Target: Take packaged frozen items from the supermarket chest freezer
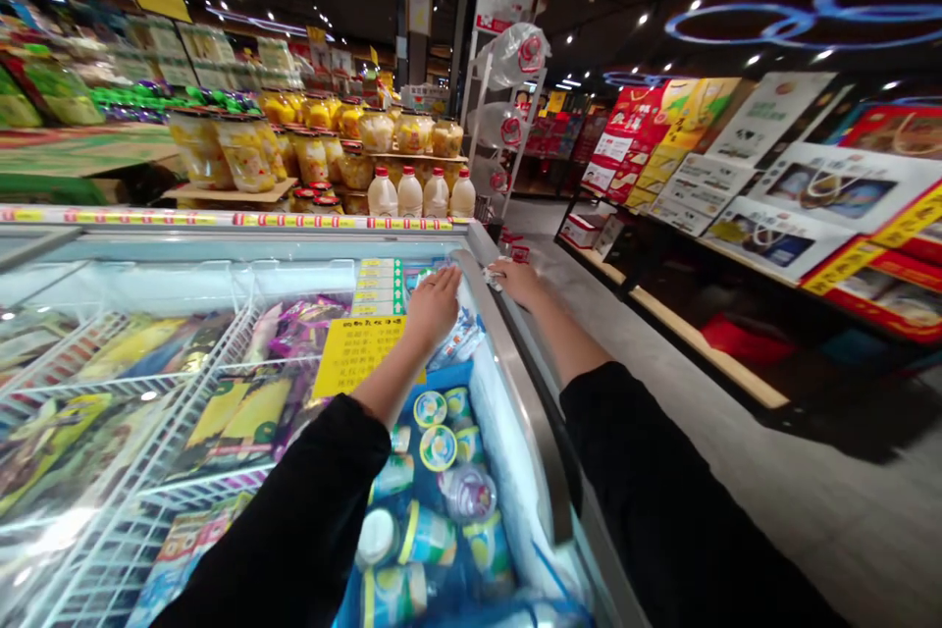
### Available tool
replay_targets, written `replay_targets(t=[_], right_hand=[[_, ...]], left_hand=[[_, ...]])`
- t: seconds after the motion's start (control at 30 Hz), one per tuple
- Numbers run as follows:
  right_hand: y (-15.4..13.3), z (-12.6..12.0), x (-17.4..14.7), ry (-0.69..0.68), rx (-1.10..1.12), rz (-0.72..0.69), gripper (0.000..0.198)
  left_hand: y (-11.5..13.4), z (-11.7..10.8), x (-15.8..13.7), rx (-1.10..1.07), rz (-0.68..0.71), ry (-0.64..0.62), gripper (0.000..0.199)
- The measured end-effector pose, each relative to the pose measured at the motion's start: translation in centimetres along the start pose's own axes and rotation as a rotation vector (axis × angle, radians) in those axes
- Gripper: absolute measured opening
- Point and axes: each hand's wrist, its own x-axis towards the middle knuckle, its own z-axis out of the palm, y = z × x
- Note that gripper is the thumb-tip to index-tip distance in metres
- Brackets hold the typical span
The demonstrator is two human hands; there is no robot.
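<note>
My left hand (434,306) lies flat near the far right corner of a chest freezer's glass top, fingers stretched out and close together. My right hand (517,281) presses a crumpled white wipe (494,277) against the outer side of the freezer's metal rim (507,353). Whether the wipe is paper or cloth I cannot tell. Below the glass are several ice cream cups (438,448) and, to the left, packaged frozen goods (239,409) in white wire baskets (158,446). A yellow notice (358,353) with printed text is beside my left forearm.
Beyond the freezer stand white bottles with red caps (410,193) and stacked jars of yellow fruit (246,155). A rack of large clear bottles (507,108) rises past the far corner. Boxed goods (816,186) fill shelves across the grey floor (824,500) on the right.
</note>
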Motion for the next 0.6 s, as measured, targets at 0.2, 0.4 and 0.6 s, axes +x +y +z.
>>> replay_targets(t=[0.2,0.4,0.6], right_hand=[[-1.2,-0.4,-8.8,0.013,0.08,0.042,0.044],[-2.1,-0.6,-17.6,0.027,0.148,0.086,0.048],[-3.4,-0.1,-26.9,0.138,0.221,0.113,0.051]], left_hand=[[2.1,-2.6,-4.6,0.048,-0.028,-0.052,0.059],[4.2,-6.3,-12.4,0.049,0.021,-0.141,0.061],[7.1,-9.7,-18.5,0.044,0.168,-0.342,0.066]])
